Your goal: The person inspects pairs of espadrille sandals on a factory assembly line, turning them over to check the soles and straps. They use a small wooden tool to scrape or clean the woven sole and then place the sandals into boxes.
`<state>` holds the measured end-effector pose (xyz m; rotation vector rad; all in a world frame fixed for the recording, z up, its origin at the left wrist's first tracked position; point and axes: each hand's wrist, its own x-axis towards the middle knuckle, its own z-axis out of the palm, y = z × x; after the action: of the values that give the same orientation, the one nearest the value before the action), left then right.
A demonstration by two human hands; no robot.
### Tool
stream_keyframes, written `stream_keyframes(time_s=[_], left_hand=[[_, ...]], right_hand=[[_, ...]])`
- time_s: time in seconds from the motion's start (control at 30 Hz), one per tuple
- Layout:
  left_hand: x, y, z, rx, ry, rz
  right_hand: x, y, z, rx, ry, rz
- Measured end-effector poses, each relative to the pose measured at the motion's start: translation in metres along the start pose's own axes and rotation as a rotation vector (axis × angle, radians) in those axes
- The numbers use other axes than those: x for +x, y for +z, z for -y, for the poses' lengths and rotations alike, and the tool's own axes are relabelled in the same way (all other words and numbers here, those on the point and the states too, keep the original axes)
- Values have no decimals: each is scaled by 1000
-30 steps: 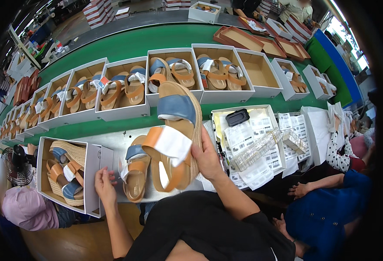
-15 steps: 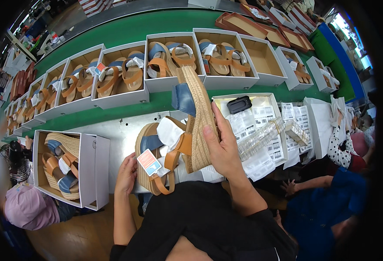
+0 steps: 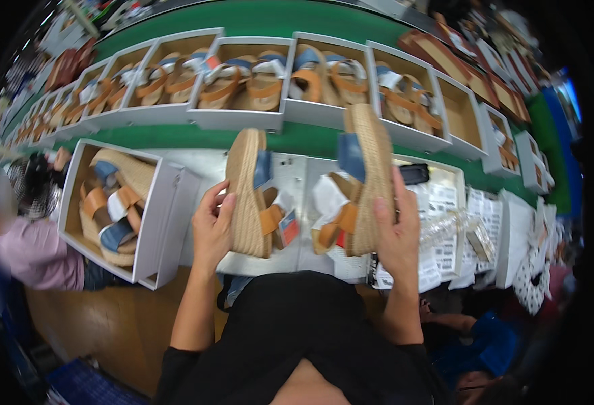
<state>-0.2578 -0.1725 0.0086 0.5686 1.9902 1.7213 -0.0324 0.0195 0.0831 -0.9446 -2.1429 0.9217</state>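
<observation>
Over the metal worktop [image 3: 298, 185], hands apart: left hand [image 3: 210, 224] clamps left sandal [image 3: 247, 192], right hand [image 3: 398, 231] clamps right sandal [image 3: 372, 179], both by the woven wedges [image 3: 368, 212], apparently to spare the straps [image 3: 345, 219]; at the worktop's left end, an open shoebox [image 3: 164, 219] holds another pair [image 3: 117, 236]

First sandal [image 3: 246, 199], gripped by my left fingers [image 3: 216, 194]: toe up, woven wedge sole, blue toe band, tan strap, reddish tag [image 3: 288, 229] hanging. Second sandal [image 3: 374, 182], gripped by my right fingers [image 3: 403, 192]: matching, toe up, white wrapping [image 3: 329, 200] at strap. I hold both apart, straps facing inward.
</observation>
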Motion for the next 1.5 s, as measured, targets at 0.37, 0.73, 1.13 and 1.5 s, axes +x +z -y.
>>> stream_keyframes(time_s=[0.37, 0.73, 1.13, 1.5], left_hand=[[-12, 7, -27, -306, 29, -50], [-5, 38, -56, -624, -177, -93], [-34, 66, -26, -1820, -539, 449], [-45, 57, -10, -1798, -555, 565]], right_hand=[[1, 12, -4, 18, -6, -29], [2, 16, -10, 527, 34, -608], [-28, 71, 12, 1765, 573, 292], [-37, 66, 17, 1772, 501, 396]])
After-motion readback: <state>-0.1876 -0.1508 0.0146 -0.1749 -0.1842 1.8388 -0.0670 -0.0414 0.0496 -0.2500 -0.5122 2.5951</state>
